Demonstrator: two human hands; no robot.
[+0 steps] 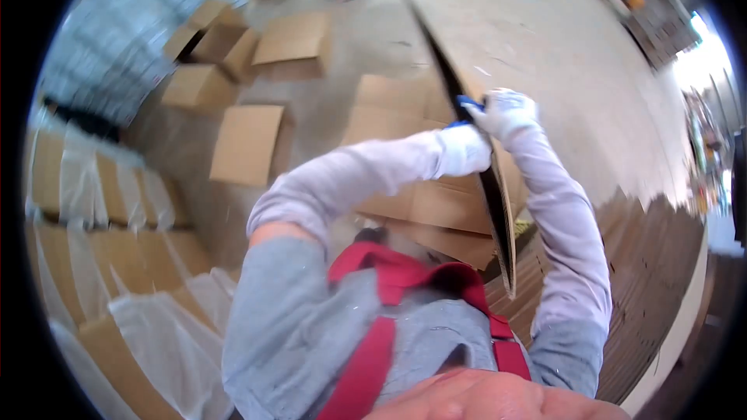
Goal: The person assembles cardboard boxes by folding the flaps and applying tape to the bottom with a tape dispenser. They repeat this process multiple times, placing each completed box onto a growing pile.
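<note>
A folded flat cardboard box (502, 225) stands nearly edge-on in front of my body, a dark narrow gap showing between its layers. My left hand (467, 148), in a white glove, is closed on its left side. On the opposite side, slightly higher, my right hand (511, 113) grips the same box in a white glove; blue shows at the fingers. The fingertips are partly hidden by the cardboard. Beneath and behind it, an opened-out cardboard sheet (385, 117) lies on the floor.
Several cardboard boxes (247, 144) sit on the floor to the left, one with open flaps. Cartons under clear plastic (148, 260) are stacked at my left. A large pile of flat cardboard (630, 264) rises close on my right. Wrapped goods (117, 31) stand at the far left.
</note>
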